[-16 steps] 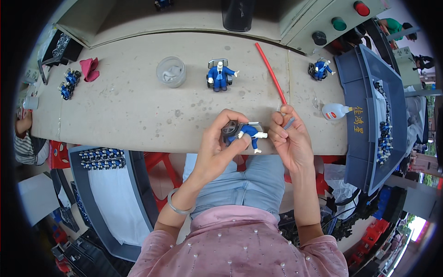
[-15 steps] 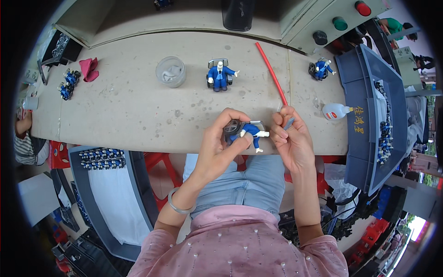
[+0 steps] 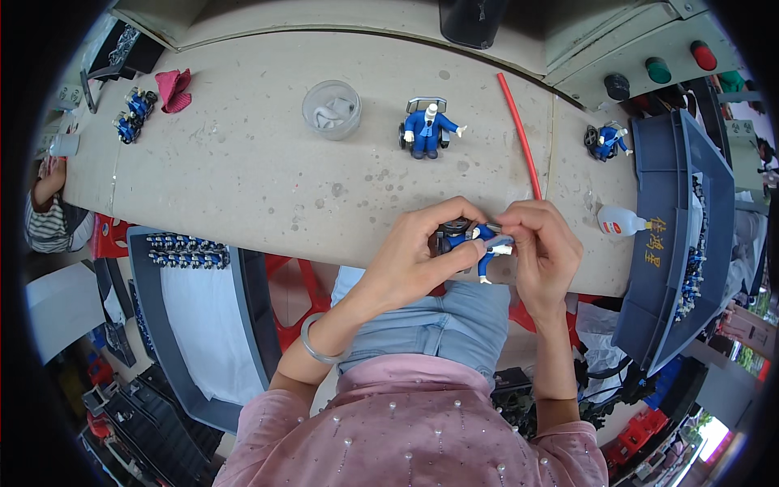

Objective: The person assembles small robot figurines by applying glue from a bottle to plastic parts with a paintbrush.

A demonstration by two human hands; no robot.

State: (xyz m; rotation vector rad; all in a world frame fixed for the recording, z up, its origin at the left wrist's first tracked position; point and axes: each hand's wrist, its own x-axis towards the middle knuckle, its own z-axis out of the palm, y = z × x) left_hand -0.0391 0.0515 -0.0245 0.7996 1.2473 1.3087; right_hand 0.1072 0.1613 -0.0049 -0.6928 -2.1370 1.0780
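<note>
Speckled beige worktop (image 3: pixel 243 178), near edge: left hand (image 3: pixel 422 256) clasps a small blue plastic seated figure toy (image 3: pixel 473 239), right hand (image 3: pixel 540 247) pinching its side; judged light, rigid, thin limbs fragile, best held by torso.

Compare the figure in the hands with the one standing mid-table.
The held figure lies tilted at the table edge, gripped by the left hand and right hand and partly hidden; the table figure sits upright, untouched and in full view. Both are blue figures with white parts.
</note>
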